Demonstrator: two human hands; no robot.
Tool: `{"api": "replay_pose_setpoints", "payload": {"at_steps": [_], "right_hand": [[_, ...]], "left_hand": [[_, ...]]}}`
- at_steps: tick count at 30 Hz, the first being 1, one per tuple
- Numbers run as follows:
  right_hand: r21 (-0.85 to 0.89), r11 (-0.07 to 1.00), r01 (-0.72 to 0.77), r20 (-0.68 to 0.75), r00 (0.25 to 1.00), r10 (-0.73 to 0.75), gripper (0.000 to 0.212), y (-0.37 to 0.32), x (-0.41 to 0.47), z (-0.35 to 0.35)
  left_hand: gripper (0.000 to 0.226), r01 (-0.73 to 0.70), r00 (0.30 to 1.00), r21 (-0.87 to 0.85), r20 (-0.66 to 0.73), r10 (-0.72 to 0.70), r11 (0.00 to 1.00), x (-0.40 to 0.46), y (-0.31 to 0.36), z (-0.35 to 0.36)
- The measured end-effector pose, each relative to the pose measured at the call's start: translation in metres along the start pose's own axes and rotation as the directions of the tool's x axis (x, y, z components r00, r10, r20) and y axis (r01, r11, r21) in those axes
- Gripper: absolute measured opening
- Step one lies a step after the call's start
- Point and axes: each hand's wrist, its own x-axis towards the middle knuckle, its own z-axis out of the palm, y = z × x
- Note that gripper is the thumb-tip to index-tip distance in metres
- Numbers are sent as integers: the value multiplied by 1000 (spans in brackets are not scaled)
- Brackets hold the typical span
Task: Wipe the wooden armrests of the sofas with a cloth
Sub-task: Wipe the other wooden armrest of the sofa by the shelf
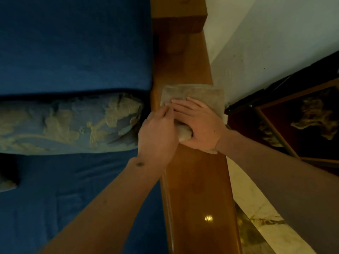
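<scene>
Armrest of polished wood runs up the middle of the view, between the blue sofa seat on one side and the pale wall on the other. A folded grey-beige cloth lies flat across it about halfway along its visible length, covering the full width of the wood and hanging slightly over the wall-side edge.

Both hands are on the cloth. The right hand lies palm down with its fingers spread loosely and pressed flat onto the fabric. The left hand sits just beside it, touching it, with the fingers curled and drawn together at the sofa-side edge of the cloth; whether they pinch the fabric or only press on it I cannot tell.

A patterned blue-and-cream cushion lies on the seat right next to the armrest, level with the hands. Dark framed pictures lean near the wall, well apart from the work.

As for progress, the stretch of wood nearest the camera shines and shows a bright reflection, which suggests it may already be wiped, though gloss alone does not prove it. The stretch beyond the cloth, toward the far post, looks duller in the dim light and probably remains to be done. Only this one armrest is in view, so the other armrests and any other sofas cannot be judged; the task as a whole seems far from finished.
</scene>
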Motion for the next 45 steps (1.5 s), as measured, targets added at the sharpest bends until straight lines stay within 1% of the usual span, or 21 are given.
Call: {"api": "replay_pose_setpoints", "payload": {"at_steps": [3,6,8,11,15,18,20,22,24,25,27,30,33,35,38,41,42,43,44,45], "right_hand": [[-4,1000,-14,-5,1000,14,70,42,36,-18],[-40,999,-13,-58,998,11,73,69,55,-24],[-40,998,-41,-69,997,38,76,76,59,-25],[-11,998,-55,-43,998,54,76,74,60,-29],[-30,998,-61,-30,998,60,75,74,59,-31],[-76,994,-75,5,997,75,76,68,61,-31],[-129,989,-71,35,996,76,75,62,59,-33],[-167,983,-71,44,996,80,76,42,43,-27],[-193,981,-24,78,996,40,78,4,9,-17],[-200,979,-40,94,994,59,79,-7,-4,-12],[-195,979,-58,121,989,83,81,-51,-55,4],[-208,978,-15,185,981,54,85,-109,-138,24],[-179,984,-11,214,976,49,88,-162,-210,46],[-159,987,-33,205,977,66,85,-191,-249,58],[-33,998,-47,211,976,53,80,-235,-307,66],[25,998,-64,263,963,55,75,-274,-343,66],[33,995,-97,294,952,83,73,-289,-352,63],[79,983,-163,319,939,130,73,-300,-358,63],[189,943,-274,338,920,199,73,-312,-357,59],[339,838,-427,363,881,303,74,-321,-355,51]], "left_hand": [[56,-3,999,122,41,-2,993,49,13,-4],[68,-29,998,249,55,15,968,88,26,-11],[74,-55,994,289,111,24,956,100,31,-14],[73,-84,988,340,148,35,937,102,30,-15],[69,-99,987,369,154,44,924,101,28,-15],[59,-59,995,284,98,32,957,100,21,-7],[62,-7,995,212,100,-15,977,90,18,-3],[65,7,997,189,78,-22,982,67,17,6],[68,60,995,155,65,-71,986,11,18,18],[70,44,996,120,69,-52,992,-4,18,25],[74,63,995,60,72,-68,996,-72,22,43],[79,128,989,-10,76,-127,992,-177,37,72],[81,192,977,-52,108,-185,980,-262,48,100],[82,231,967,-84,127,-220,969,-308,54,114],[91,277,951,-118,176,-254,954,-380,64,127],[87,327,930,-193,240,-278,925,-428,70,130],[82,351,923,-227,248,-294,909,-440,72,127],[76,391,913,-285,239,-330,875,-447,72,126],[67,444,896,-351,204,-395,824,-454,73,123],[58,511,854,-434,158,-495,743,-460,75,120]]}}
